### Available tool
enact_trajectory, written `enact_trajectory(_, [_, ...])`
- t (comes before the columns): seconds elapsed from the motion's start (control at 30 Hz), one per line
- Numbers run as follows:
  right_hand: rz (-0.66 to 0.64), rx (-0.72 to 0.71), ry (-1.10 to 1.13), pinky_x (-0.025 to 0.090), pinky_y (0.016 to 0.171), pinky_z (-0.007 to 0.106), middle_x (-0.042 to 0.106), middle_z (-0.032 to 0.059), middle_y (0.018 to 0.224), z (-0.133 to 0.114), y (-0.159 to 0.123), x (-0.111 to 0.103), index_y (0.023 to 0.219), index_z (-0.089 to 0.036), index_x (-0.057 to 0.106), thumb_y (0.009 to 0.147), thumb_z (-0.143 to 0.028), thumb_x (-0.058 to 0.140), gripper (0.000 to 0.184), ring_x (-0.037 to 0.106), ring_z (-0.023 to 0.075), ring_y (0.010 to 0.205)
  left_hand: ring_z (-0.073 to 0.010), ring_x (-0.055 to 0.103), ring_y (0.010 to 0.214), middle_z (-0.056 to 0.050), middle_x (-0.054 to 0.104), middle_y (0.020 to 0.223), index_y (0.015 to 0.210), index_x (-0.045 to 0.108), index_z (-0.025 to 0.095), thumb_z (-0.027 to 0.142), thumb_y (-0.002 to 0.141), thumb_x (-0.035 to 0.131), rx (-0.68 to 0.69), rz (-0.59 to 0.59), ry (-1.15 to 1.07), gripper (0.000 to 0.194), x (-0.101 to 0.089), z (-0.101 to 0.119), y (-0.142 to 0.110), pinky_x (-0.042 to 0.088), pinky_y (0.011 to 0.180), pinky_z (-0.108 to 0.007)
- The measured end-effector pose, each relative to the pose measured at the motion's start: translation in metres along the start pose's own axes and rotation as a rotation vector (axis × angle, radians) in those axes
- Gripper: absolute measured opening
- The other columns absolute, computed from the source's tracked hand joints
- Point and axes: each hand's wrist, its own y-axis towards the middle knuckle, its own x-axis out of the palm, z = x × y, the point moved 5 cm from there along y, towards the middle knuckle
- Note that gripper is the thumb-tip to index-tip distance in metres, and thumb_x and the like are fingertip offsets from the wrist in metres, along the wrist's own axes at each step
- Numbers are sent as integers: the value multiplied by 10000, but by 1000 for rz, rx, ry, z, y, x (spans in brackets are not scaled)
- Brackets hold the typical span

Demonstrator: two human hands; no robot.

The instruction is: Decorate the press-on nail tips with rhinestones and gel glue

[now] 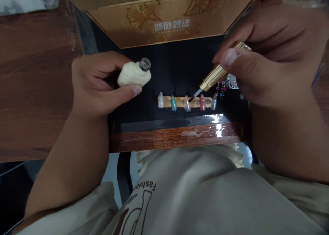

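My left hand (96, 86) is closed around a small cream bottle (133, 74), tilted with its open neck pointing right. My right hand (267, 53) pinches a gold-handled brush (218, 72), its fine tip touching down by the middle of a wooden strip (180, 101). That strip carries several painted false nails, among them a teal one (173, 103) and a pink one (203, 102). All of this lies on a black mat (167, 67).
A brown cardboard box lid (169, 19) with gold leaf print and lettering stands open behind the mat. Small coloured gems (221, 87) lie beside the strip's right end. The wooden table (33, 77) extends left; its front edge (177, 137) is near my lap.
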Motion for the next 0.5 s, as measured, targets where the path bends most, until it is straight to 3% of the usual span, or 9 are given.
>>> enact_trajectory(0.23, [16, 31, 49, 263, 556, 334, 586, -18, 614, 1, -2, 1, 726, -236, 722, 890, -339, 688, 196, 487, 103, 601, -97, 662, 678, 14, 729, 798, 913, 752, 181, 384, 683, 886, -36, 1, -15, 334, 0, 2, -1, 460, 553, -213])
enact_trajectory(0.5, [-19, 5, -28, 299, 607, 310, 572, -30, 672, -1, 0, 0, 752, -239, 727, 903, -353, 667, 198, 461, 71, 632, -96, 667, 672, 31, 726, 793, 916, 749, 175, 428, 683, 871, -26, -1, 21, 365, 0, 2, 0, 466, 541, -204])
